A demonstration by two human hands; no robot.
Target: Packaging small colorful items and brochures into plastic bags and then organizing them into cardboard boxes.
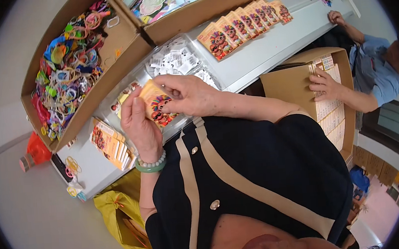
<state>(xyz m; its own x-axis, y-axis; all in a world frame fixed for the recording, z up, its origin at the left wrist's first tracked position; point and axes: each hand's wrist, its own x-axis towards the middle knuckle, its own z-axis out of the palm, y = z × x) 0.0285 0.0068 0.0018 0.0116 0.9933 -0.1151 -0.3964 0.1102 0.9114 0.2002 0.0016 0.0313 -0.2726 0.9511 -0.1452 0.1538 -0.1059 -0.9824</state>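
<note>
Left hand (142, 131) and right hand (193, 93) grasp one packet (152, 94) between them — white pieces (174, 57) lie just beyond the right hand. Light pressure at the edges should keep the packet flat — uncreased.

We are looking along a pale table (261, 51) that is running slantwise from lower left to upper right; at left we are seeing a plain off-white expanse (61, 219), crossed by a thin curving line, though we are not managing to tell wall from floor there; at lower right we are noticing brown cartons (373, 164) standing close together in the background, with a pinkish surface (379, 204) spreading below them; throughout, we are getting bright, fairly even light, which is falling across the pale table.
</note>
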